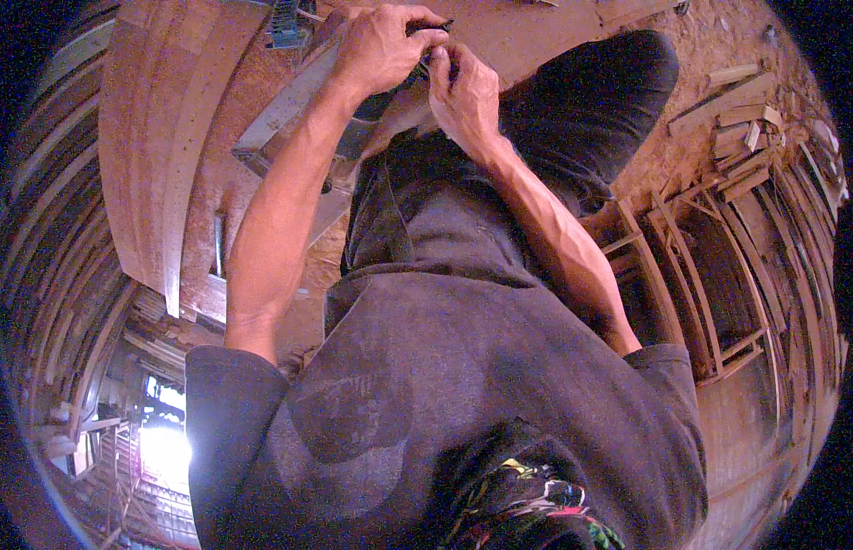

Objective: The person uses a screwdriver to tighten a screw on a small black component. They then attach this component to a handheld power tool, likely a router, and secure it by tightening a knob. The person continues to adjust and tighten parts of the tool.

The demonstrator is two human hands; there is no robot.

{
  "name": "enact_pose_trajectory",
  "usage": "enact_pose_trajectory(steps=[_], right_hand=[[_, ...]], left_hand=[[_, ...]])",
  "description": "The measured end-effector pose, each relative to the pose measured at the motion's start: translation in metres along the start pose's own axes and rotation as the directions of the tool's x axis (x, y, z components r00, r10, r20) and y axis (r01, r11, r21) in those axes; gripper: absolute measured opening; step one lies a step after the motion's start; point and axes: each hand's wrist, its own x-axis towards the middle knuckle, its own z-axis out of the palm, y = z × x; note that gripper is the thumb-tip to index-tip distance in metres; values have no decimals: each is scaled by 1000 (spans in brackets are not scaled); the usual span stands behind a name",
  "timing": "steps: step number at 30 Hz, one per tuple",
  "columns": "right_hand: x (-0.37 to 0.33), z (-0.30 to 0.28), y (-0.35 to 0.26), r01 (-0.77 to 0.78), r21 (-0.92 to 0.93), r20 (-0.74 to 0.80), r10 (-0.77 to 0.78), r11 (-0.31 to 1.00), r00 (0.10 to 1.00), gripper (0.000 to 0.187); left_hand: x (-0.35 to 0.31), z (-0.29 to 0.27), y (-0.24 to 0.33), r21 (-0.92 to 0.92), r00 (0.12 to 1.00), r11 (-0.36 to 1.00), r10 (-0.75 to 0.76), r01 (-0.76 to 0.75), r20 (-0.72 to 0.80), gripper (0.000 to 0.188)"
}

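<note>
My left hand [382,53] and my right hand [465,90] meet at the top of the view, above my lap. The left fingers are curled closed, with a small dark piece [436,28] showing at their tips. Just below, the right thumb and fingers are drawn together in a pinch, close against the left hand. My fingers hide most of what is between them, so its kind cannot be made out. Under my left forearm lies a grey, straight-edged piece [261,137], partly covered by the arm.
Long curved wooden boards [160,137] rise at the left. A blue object [284,26] stands near the top edge. My bent leg in dark trousers [592,101] stretches right. Wood offcuts [747,128] lie on the brown floor, beside wooden frames [711,275].
</note>
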Motion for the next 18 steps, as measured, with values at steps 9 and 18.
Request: enact_pose_trajectory(steps=[9,18], right_hand=[[1,-10,0,43,-84,99,-35,996,995,29],[5,-8,11,195,-147,89,-183,970,979,28]], left_hand=[[1,2,-1,-41,998,998,-52,53,18,30],[3,3,-3,-77,998,996,-42,45,38,30]])
